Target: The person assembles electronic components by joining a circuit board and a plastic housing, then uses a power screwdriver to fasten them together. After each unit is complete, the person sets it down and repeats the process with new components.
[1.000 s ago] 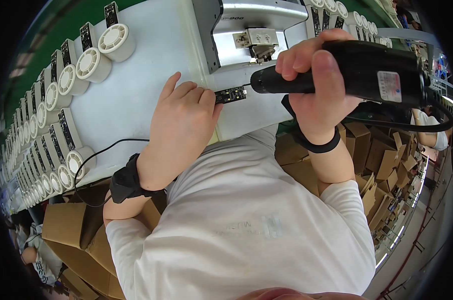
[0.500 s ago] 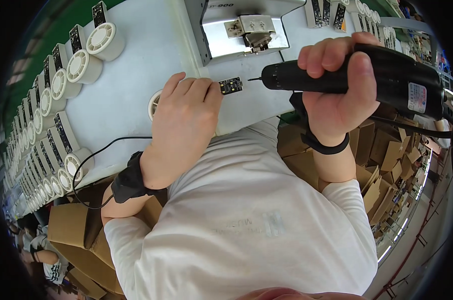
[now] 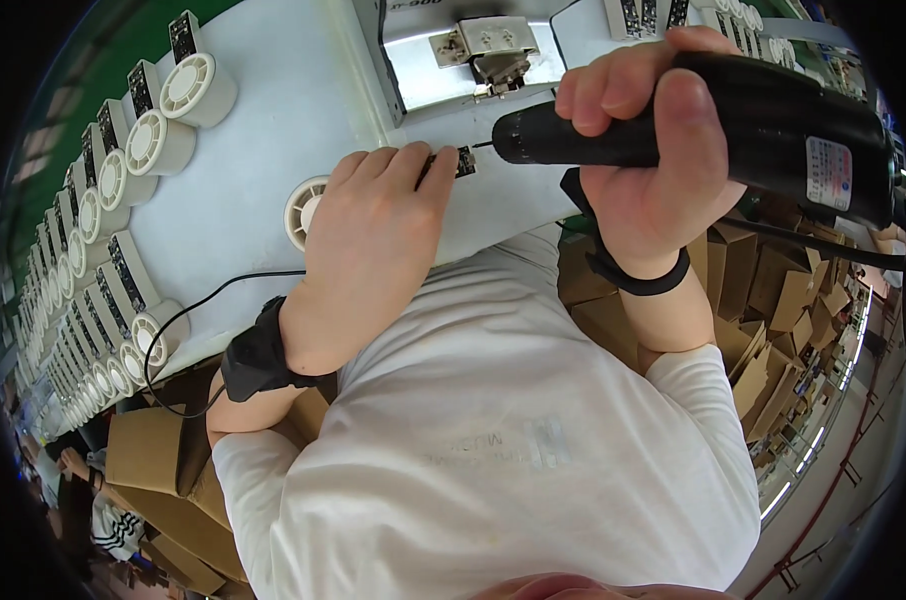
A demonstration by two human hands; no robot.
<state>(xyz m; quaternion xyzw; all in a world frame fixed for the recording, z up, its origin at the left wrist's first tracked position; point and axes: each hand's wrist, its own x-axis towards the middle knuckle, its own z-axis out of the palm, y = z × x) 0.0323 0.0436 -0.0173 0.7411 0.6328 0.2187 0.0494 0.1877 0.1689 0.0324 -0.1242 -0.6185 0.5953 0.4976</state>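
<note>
Small black circuit board, flat on white surface, mostly hidden under left hand. Black electric screwdriver, lying approx. horizontal in right hand, bit tip touching board's edge at 3 o'clock.

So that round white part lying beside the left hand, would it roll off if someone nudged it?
Probably not while it lies as now: the round white part rests flat on its face on the white table. Set on its curved edge, it might roll. It looks like hollow slotted plastic, so likely light and easy to slide. The left hand partly covers it.
</note>
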